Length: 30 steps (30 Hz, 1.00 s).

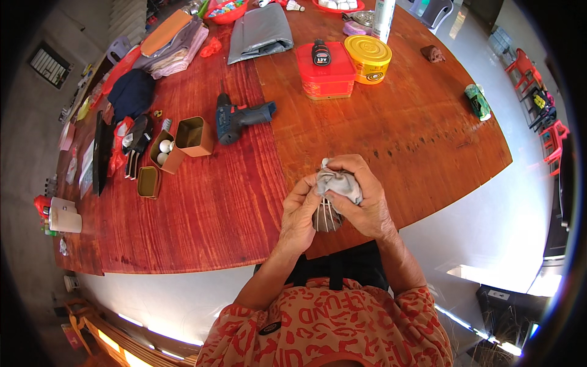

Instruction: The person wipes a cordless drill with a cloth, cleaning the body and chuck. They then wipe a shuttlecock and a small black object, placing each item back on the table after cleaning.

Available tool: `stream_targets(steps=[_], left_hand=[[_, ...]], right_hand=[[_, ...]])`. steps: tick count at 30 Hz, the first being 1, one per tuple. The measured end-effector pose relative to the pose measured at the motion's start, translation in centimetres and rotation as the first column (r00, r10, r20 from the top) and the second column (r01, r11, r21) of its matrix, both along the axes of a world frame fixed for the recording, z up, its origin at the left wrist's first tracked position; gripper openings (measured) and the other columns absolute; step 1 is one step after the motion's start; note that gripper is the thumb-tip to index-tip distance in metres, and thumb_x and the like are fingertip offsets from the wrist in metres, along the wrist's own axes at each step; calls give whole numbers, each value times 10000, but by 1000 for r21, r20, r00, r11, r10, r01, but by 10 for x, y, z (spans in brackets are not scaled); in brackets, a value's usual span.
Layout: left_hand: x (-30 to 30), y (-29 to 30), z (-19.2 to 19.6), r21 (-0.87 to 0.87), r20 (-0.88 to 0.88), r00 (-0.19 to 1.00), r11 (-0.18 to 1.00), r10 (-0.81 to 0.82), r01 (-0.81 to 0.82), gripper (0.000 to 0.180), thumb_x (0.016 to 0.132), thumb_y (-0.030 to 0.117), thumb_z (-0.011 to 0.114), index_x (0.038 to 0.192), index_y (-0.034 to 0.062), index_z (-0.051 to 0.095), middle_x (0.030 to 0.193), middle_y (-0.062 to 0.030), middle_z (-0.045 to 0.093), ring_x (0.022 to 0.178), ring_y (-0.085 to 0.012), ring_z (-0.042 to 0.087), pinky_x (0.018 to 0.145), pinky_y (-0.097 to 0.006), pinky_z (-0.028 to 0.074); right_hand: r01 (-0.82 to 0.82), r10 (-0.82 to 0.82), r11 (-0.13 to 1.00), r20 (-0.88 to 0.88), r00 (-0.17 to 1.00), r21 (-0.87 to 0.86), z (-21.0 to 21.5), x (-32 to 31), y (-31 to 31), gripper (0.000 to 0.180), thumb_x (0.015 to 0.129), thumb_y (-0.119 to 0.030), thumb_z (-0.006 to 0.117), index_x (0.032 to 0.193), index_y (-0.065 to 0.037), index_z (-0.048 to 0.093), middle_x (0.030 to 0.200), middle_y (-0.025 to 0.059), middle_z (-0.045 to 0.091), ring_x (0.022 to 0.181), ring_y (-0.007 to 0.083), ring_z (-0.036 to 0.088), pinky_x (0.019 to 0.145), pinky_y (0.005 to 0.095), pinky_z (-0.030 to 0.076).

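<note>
Close to my body, over the table's near edge, both hands are closed around a crumpled light-grey cloth (338, 184). Below the cloth shows a rounded, dark ribbed piece (327, 218) with pale, wire-like lines; its kind is unclear and its upper end is covered. My left hand (299, 214) pinches the cloth's left side, thumb beside the ribs. My right hand (370, 205) wraps the cloth from the right, its thumb pressed against the front. Beyond my hands, a dark blue cordless drill (235, 119) lies on the reddish wooden table (208, 214).
Left of the drill stand brown open tins (194, 136), one holding white balls, and a small shallow tin (148, 182). Farther back are a red lidded box (327, 76) with a battery (320, 52) on it, a yellow tub (369, 60) and a grey folded sheet (262, 32).
</note>
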<state>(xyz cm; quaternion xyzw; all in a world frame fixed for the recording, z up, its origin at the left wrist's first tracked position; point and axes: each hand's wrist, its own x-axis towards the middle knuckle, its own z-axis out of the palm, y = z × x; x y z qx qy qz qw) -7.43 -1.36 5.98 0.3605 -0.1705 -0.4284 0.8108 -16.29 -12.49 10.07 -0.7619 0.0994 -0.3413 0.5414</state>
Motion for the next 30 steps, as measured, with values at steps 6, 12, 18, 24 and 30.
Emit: stream_targets(steps=[6,12,18,24,30], left_hand=[[-2,-1,2,-1,-17,996,996,-84,84,316,943,218,556,1169,-3,555,982,-29,639,855,-66,605,740,-215,514],[0,-6,5,37,3,999,998,48,-48,324,953,263,534,1153,10,562,985,-30,639,889,-65,601,767,-209,501],[2,-4,4,86,61,994,991,94,-99,344,957,312,518,1140,24,562,919,-26,637,791,-70,609,688,-219,516],[9,-2,15,35,120,991,997,61,-66,395,968,329,489,1182,2,542,910,-31,633,809,-85,607,717,-229,510],[-4,-1,20,-21,229,968,995,100,-98,389,929,173,577,1260,-21,511,1098,-25,577,993,-85,544,882,-243,448]], right_hand=[[131,-121,931,-51,991,340,-3,4,-7,258,842,-53,592,1084,10,530,1057,110,610,929,158,595,799,295,487],[112,-119,987,59,991,117,-6,4,2,343,772,4,641,1090,-8,517,1038,132,585,945,225,591,821,316,481],[39,-50,984,-60,997,-175,-11,-9,-1,374,715,53,660,1059,-18,532,940,132,571,828,257,604,716,326,495],[182,-180,973,-23,983,145,20,-15,-3,387,712,54,656,1075,-4,534,993,130,594,874,227,623,748,313,503],[48,-47,999,15,999,-24,18,3,3,340,724,43,645,1047,-8,552,998,113,567,914,211,593,762,312,484]])
